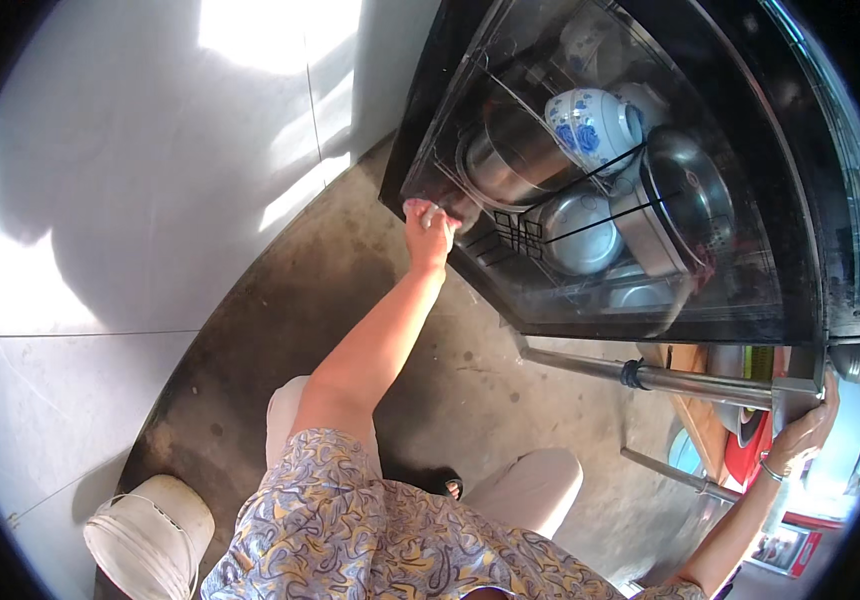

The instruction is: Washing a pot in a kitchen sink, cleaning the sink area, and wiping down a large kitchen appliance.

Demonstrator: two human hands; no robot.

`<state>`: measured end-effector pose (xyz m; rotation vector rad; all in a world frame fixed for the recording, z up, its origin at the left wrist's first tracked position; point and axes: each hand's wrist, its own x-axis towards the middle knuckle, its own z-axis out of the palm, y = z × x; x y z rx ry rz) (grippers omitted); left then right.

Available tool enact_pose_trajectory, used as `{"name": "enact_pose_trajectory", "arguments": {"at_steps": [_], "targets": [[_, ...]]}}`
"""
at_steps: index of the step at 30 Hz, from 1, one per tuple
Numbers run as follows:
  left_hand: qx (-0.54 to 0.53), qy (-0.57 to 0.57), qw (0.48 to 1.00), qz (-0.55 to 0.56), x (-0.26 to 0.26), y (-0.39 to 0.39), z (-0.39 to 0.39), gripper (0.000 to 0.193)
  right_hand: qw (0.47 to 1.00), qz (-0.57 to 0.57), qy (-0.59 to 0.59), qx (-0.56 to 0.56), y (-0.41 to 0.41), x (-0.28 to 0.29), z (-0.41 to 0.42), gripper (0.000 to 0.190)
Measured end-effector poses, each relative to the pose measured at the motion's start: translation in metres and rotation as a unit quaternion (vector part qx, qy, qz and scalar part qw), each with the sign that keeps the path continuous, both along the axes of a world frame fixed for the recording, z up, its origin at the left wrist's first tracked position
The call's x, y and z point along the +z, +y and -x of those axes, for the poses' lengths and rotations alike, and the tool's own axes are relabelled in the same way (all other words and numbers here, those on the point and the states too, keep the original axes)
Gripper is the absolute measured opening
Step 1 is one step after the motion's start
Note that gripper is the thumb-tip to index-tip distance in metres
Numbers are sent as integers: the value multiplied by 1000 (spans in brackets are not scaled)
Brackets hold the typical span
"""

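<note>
My left hand is closed around a crumpled pink cloth against the lower edge of a black cabinet's glass door. Over at the right, my right hand, with a bracelet at the wrist, grips the metal corner of a stand or counter; its fingertips are partly hidden. Behind the glass are a steel pot, a white jar with blue flowers, a metal bowl and a large steel pan.
A white plastic bucket stands at lower left by the pale tiled wall. A steel rail runs beneath the cabinet. Beyond it are a wooden board and red items. My legs are spread over the concrete floor.
</note>
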<state>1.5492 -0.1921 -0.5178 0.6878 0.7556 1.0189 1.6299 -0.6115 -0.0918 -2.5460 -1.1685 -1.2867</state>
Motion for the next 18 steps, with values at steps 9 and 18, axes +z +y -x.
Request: {"name": "enact_pose_trajectory", "arguments": {"at_steps": [9,18], "targets": [[-44,-73,983,161,-12,38,-1,22,1000,-3,6,9,1,6,4,58],[-71,-135,973,173,-17,41,4,21,999,10,-33,0,16,3,11,59]]}}
